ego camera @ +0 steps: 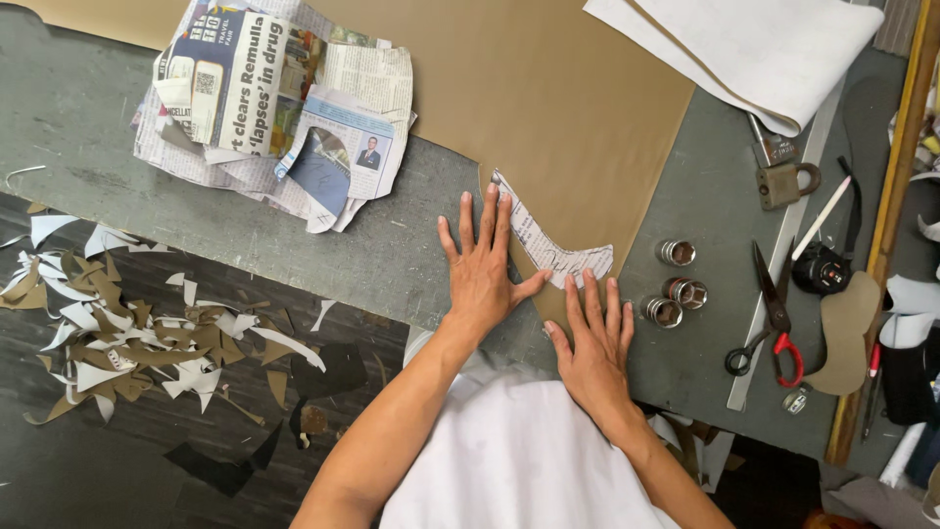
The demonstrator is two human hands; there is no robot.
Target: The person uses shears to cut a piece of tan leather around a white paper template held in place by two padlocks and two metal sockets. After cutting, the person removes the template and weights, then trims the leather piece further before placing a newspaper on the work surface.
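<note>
Pressing flat, both hands, left hand and right hand, spread open on the brown sheet, pinning the paper pattern lying between them so it cannot shift; scissors rest right of it.

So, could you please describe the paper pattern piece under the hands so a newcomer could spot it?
On the grey worktable lies a large tan sheet. At its lower edge, between the left hand and right hand, sits a newsprint pattern piece: a narrow, curved strip, unlike the crumpled newspaper pile.
</note>
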